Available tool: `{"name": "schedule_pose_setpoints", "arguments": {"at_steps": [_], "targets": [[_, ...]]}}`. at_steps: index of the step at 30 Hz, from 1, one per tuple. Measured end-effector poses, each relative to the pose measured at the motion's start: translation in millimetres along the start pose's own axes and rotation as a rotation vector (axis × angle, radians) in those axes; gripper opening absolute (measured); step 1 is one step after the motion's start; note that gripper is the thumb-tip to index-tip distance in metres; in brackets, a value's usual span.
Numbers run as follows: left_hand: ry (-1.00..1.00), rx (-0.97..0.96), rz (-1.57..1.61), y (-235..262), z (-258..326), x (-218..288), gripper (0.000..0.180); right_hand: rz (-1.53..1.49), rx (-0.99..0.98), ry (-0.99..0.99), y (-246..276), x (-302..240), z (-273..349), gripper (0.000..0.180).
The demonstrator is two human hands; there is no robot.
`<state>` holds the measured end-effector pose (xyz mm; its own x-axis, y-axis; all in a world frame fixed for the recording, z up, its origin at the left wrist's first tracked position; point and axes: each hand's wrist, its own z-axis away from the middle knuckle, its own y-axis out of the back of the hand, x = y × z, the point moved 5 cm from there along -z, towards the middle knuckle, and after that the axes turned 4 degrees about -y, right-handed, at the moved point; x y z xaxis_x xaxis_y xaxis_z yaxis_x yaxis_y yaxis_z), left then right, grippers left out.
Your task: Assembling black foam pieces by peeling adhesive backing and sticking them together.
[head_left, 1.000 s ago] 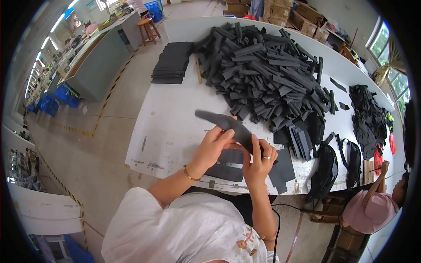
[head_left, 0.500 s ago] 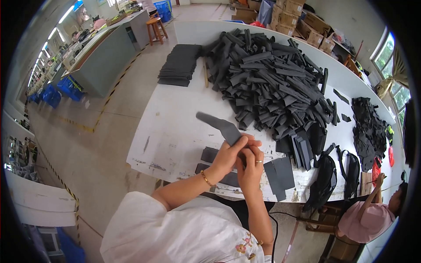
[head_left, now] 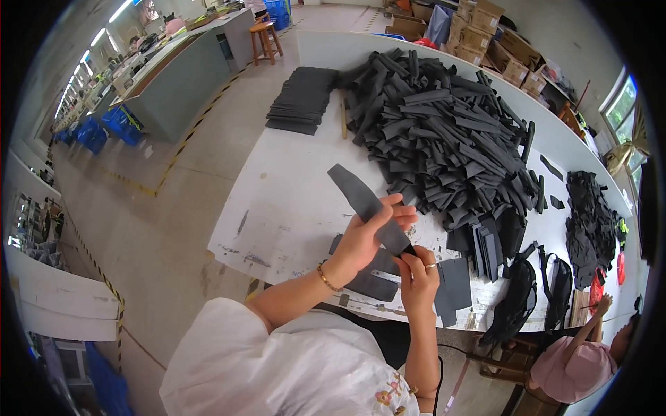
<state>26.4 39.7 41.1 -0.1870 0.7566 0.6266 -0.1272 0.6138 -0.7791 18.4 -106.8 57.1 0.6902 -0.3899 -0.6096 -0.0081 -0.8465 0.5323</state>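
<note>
A long dark grey strip of sheet material (head_left: 356, 193) is held slantwise above the near side of the white table. My left hand (head_left: 361, 243), with a bracelet at the wrist, grips it around the middle, thumb on top and fingers behind. At the strip's lower end, my right hand (head_left: 420, 279), wearing a ring, pinches it between thumb and fingers. Beneath the hands, flat dark pieces (head_left: 374, 281) lie on the table, partly hidden by my left arm. Another flat dark piece (head_left: 454, 288) lies right of my right hand.
A big heap of curled dark strips (head_left: 444, 132) covers the table's far middle. Left of it lies a neat dark stack (head_left: 302, 100). Folded dark pieces (head_left: 485, 246), black backpack-like items (head_left: 515, 295) and a dark fabric pile (head_left: 588, 215) are to the right. Another person (head_left: 572, 364) sits at lower right.
The strip, bent before, is now straighter and shows more of its length. My right hand has moved right and down to its lower end, away from my left hand. The view has shifted slightly.
</note>
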Motion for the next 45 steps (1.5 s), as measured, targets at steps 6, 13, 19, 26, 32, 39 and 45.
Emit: {"name": "schedule_pose_setpoints", "arguments": {"at_steps": [6, 13, 19, 26, 32, 39, 45], "targets": [[-0.048, 0.002, 0.070, -10.3, 7.4, -6.3, 0.028, -0.042, 0.083, 0.066, 2.4, -11.5, -7.8, 0.016], [-0.057, -0.011, 0.078, -14.8, 17.4, -16.8, 0.027, -0.067, 0.084, 0.127, 1.4, -11.0, -10.7, 0.019], [-0.047, -0.053, 0.112, -11.8, 19.4, -23.2, 0.028, -0.082, 0.069, 0.118, 2.0, -11.6, -12.4, 0.021], [0.036, 0.003, 0.066, -5.6, 15.2, -18.7, 0.037, -0.390, -0.021, -0.355, -6.1, -4.9, -14.1, 0.021], [-0.122, -0.085, 0.069, -2.6, -1.2, -9.1, 0.036, -0.681, 0.281, -0.559, -8.1, 13.8, 9.1, 0.014], [-0.029, -0.190, 0.124, -4.1, 5.3, -24.3, 0.032, -1.135, 0.157, -0.862, -16.0, 25.2, 14.6, 0.014], [0.061, -0.166, 0.229, 6.2, 9.9, -27.2, 0.034, -1.004, 0.245, -0.854, -20.6, 42.9, 35.5, 0.013]]}}
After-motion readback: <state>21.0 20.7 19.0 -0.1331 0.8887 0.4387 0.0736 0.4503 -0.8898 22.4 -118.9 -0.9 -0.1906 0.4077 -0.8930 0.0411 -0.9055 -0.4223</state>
